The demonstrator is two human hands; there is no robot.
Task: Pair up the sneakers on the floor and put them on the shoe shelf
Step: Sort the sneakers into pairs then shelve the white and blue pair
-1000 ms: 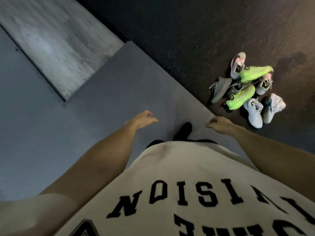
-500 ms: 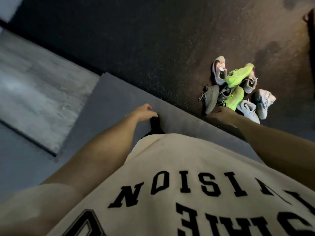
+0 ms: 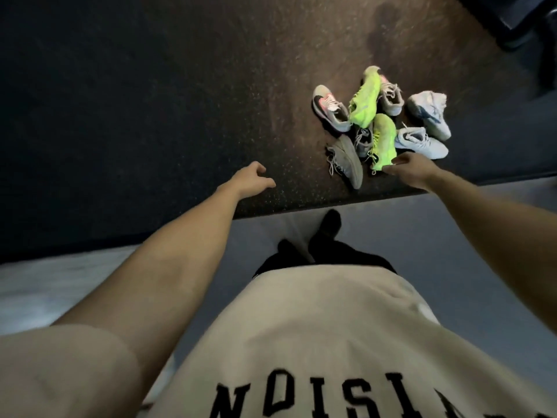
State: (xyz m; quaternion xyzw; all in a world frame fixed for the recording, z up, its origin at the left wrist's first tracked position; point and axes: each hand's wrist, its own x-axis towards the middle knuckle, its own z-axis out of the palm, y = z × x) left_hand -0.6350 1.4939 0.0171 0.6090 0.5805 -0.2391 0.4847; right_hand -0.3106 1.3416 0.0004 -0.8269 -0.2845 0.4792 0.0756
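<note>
sneakers (image 3: pixel 379 125) heaped on floor (image 3: pixel 180 101) | ahead-right of person | hands nearer

Cream short-sleeved tee (image 3: pixel 316 327) — black block lettering — apparently black trousers (image 3: pixel 325 251).

Eight sneakers (image 3: pixel 380 122) lie jumbled on the dark floor: two neon-green, two white, four grey, the nearest green toe overlapped by the right grip (image 3: pixel 407 170).

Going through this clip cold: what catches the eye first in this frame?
The two neon green sneakers stand out at once, in a jumbled pile of grey and white sneakers on the dark speckled floor, upper right. Next, the two bare hands reaching forward: the right hand at the nearer green sneaker's end, the left hand loosely curled, empty.
</note>
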